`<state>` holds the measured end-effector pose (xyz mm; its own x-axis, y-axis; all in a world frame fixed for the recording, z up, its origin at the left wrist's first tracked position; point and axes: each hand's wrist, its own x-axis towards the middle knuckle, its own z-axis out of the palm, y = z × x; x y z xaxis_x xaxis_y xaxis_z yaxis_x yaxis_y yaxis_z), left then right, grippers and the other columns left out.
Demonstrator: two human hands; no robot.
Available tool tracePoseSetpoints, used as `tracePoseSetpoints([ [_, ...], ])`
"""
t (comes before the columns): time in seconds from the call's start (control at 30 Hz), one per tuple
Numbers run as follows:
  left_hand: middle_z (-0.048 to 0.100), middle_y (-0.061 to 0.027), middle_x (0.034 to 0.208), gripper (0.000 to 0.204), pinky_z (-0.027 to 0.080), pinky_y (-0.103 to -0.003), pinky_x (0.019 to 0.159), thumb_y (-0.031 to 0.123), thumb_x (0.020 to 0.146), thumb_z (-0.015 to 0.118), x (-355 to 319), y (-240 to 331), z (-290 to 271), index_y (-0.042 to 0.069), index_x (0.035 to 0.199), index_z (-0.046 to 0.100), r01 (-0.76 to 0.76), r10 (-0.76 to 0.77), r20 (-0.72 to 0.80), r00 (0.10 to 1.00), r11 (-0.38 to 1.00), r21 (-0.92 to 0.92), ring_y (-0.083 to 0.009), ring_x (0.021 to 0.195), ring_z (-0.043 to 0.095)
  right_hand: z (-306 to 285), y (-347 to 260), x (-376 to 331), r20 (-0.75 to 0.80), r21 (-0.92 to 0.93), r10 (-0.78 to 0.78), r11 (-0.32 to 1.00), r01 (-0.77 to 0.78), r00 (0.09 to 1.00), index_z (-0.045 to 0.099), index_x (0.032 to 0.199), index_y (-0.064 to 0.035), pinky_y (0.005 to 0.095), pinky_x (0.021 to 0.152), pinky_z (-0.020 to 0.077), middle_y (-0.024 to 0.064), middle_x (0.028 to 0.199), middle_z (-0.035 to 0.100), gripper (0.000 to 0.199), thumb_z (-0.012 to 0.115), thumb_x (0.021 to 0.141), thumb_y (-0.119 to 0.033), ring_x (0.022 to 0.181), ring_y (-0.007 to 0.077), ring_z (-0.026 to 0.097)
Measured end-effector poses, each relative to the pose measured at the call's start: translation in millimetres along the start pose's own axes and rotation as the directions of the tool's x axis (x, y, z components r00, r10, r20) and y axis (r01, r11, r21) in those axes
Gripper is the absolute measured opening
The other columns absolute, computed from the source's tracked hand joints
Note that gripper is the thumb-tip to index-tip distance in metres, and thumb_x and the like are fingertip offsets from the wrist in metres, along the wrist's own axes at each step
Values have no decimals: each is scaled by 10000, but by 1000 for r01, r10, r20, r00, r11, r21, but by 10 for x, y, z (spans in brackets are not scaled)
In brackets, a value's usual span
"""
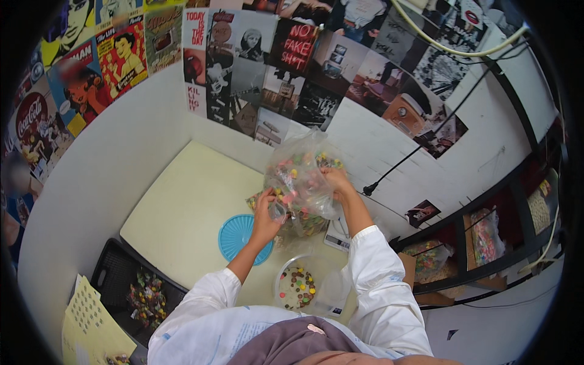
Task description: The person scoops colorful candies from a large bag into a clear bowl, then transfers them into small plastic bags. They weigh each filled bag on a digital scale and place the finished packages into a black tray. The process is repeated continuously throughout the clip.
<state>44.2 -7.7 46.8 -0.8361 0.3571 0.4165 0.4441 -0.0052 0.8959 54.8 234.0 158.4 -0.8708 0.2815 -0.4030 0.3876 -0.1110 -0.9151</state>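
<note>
A large clear plastic bag (298,173) of colorful candies stands at the back of the table by the wall. My right hand (337,182) grips the bag's upper right side, its fingers closed on the plastic. My left hand (266,219) is at the bag's lower left side, fingers curled around what looks like a small clear plastic cup (279,212). Behind and below it is a blue ribbed round lid (237,238) lying on the table. A clear round tub (278,286) with brown, yellow, red and green candies inside sits close to my body.
The pale table (182,201) meets the walls behind. A white device (336,236) stands right of the bag. At lower left is a black crate (112,267) with small packets, beside yellow sheets (91,325). A cord with a plug (368,190) hangs near my right arm. Shelves (468,274) hold candy bags.
</note>
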Motion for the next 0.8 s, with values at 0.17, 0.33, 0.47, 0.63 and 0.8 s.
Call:
tracePoseSetpoints([
  [0.17, 504, -139, 1320, 599, 497, -364, 961, 19, 710, 844, -183, 276, -174, 59, 1179, 472, 36, -33, 30, 999, 993, -109, -239, 1205, 544, -147, -51, -210, -35, 94, -140, 985, 143, 990, 612, 1208, 18, 248, 759, 529, 90, 1023, 674, 269, 584, 950, -53, 900, 145, 652],
  [0.33, 572, -48, 1037, 638, 476, -295, 833, 76, 703, 883, -486, 681, -204, 73, 1175, 454, 154, -103, 260, 960, 971, -185, -138, 893, 551, -412, -85, -775, -91, 149, -223, 961, 234, 971, 629, 1190, 14, 224, 722, 509, 80, 999, 685, 259, 610, 946, -70, 821, 117, 627],
  [0.47, 558, -46, 1040, 687, 467, -300, 859, 141, 679, 913, -726, 770, -51, 60, 1179, 448, 164, -61, 366, 928, 953, -255, -139, 937, 541, -718, 45, -1241, -201, 104, -301, 940, 326, 932, 635, 1192, 22, 229, 700, 488, 57, 984, 678, 270, 616, 945, -87, 806, 127, 630],
  [0.63, 557, -72, 1049, 749, 474, -340, 877, 226, 654, 928, -909, 1000, 1, 55, 1198, 441, 200, -99, 499, 861, 968, -153, -174, 968, 552, -849, 201, -2169, -236, 29, -288, 953, 303, 928, 655, 1172, 13, 215, 674, 469, 35, 970, 679, 265, 637, 935, -103, 800, 101, 629],
  [0.8, 586, -122, 1059, 763, 492, -369, 823, 338, 634, 925, -1116, 1076, 105, 41, 1169, 470, 72, -3, 549, 836, 992, -105, -248, 908, 589, -724, 443, -2973, -172, -148, -216, 970, 192, 961, 680, 1138, 4, 191, 652, 472, 9, 907, 687, 231, 637, 937, -101, 762, 61, 624],
])
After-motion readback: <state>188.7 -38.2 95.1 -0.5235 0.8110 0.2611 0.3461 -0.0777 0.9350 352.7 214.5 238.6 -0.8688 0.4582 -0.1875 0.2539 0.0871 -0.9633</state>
